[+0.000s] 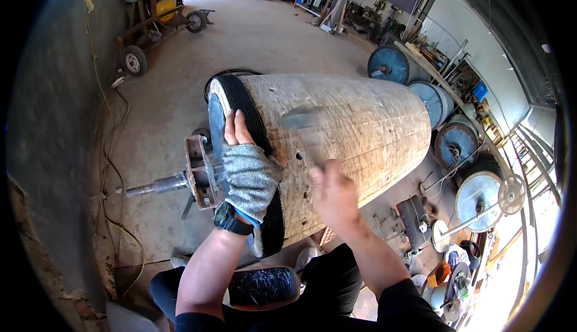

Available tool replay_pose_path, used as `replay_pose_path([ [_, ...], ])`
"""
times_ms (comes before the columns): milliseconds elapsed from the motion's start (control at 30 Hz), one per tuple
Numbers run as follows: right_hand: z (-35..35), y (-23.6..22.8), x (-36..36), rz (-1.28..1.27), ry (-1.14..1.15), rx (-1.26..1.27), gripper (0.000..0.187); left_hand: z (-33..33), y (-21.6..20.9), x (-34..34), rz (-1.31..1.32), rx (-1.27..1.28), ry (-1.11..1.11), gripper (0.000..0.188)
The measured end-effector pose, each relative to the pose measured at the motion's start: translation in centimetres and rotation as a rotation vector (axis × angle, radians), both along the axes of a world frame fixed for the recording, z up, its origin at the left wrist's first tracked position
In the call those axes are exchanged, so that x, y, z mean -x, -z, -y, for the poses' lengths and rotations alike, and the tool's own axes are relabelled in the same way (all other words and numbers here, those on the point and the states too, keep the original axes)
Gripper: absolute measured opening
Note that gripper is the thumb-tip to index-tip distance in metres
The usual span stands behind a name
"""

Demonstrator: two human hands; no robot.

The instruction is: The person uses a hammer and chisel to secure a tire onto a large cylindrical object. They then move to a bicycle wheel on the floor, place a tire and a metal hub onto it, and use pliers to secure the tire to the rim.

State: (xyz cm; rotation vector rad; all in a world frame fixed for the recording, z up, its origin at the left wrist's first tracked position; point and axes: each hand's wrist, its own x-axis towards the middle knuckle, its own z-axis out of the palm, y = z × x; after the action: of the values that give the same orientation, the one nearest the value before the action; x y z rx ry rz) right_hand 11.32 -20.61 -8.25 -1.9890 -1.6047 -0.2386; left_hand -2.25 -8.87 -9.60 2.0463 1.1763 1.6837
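A large wooden drum point(354, 121) lies on its side before me, with a black ribbed strip point(249, 106) round its near left end. My left hand point(249, 173), in a grey fingerless glove, lies along this strip at the rim, two bare fingers stretched out. The thumb side rests by the wood, and its tip is hard to make out. My right hand point(335, 194) is closed round the handle of a hammer point(300, 118). Hand and hammer are smeared by motion, the head above the wood. Small dark holes point(299, 156) mark the wood near the strip.
A metal shaft point(162, 185) with a rusty channel bracket point(200, 173) sticks out of the drum's left end. Blue-ended drums point(387, 64) line the right side, near a standing fan point(512, 194). A wheeled cart point(150, 43) stands far left; cables point(108, 170) trail along the wall.
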Motion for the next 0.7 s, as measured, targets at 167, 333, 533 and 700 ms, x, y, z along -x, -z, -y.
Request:
replay_pose_path([
  [167,0.4,0.3,0.0,-0.165,-0.144,-0.154,0.023,-0.1,0.5,0.1,0.041,0.039,0.039,0.101],
  [333,-0.6,-0.4,0.1,-0.153,-0.054,0.034,0.024,0.4,0.0,-0.2,0.022,0.029,0.025,0.102],
  [533,0.1,0.0,0.8,-0.152,-0.065,-0.344,0.028,0.1,0.3,0.3,0.051,0.037,0.041,0.1],
  [700,-1.1,-0.6,-0.4,-0.168,-0.071,0.088,0.026,0.0,-0.1,0.2,0.022,0.033,0.023,0.101],
])
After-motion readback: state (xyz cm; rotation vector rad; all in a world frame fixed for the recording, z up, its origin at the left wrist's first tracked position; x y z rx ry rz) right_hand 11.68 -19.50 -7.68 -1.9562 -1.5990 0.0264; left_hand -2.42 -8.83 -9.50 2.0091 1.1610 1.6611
